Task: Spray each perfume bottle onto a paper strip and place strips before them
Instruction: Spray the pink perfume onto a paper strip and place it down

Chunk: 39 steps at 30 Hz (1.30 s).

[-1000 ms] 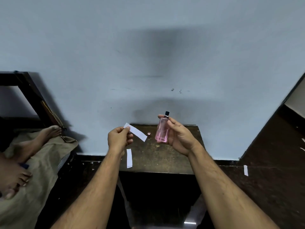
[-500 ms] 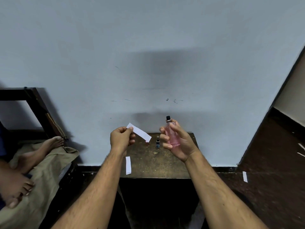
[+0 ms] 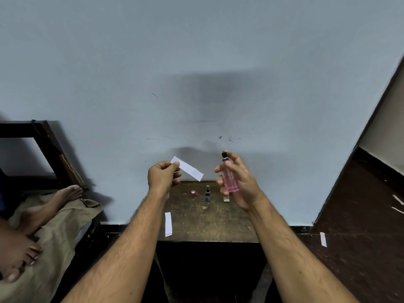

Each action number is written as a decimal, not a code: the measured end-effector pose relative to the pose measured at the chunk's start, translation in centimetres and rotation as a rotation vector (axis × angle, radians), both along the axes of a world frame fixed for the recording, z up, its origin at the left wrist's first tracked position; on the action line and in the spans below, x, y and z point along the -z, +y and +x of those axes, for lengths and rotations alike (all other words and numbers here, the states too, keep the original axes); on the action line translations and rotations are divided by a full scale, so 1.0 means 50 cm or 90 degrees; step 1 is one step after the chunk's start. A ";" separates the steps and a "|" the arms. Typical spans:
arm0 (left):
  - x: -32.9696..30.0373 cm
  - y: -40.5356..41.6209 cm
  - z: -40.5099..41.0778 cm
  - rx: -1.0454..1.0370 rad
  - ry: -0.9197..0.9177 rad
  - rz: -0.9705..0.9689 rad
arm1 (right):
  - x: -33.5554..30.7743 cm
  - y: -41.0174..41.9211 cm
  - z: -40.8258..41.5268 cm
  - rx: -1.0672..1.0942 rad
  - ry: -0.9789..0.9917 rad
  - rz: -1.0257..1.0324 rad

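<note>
Over stool (image 3: 196, 224): right hand (image 3: 242, 182) grips pink bottle (image 3: 229, 179), strip (image 3: 188, 168) left.

One view only, head-worn, wide-angle. It looked forward and down from above the person's forearms, facing a pale wall (image 3: 196, 62) square on. A small table (image 3: 207, 221) against that wall sat low in the centre, near the lens; both hands were raised above it at mid-frame. Edges curved: floor (image 3: 360, 248) rose at right, a dark frame (image 3: 43, 138) leaned at left.
</note>
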<state>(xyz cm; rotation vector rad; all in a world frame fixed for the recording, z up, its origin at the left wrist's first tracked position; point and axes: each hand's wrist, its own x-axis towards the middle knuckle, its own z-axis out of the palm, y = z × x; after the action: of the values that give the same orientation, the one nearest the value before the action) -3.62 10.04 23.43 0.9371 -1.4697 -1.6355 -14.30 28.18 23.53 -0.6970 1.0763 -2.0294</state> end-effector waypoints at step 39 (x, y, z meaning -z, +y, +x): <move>-0.039 -0.027 0.019 -0.024 0.013 -0.031 | -0.054 -0.037 0.073 0.422 0.754 0.301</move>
<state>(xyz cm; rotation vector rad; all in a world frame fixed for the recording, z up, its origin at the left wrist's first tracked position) -2.66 8.69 25.40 0.9119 -1.4633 -1.5709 -10.67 26.34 26.26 -1.4661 2.6308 -1.6045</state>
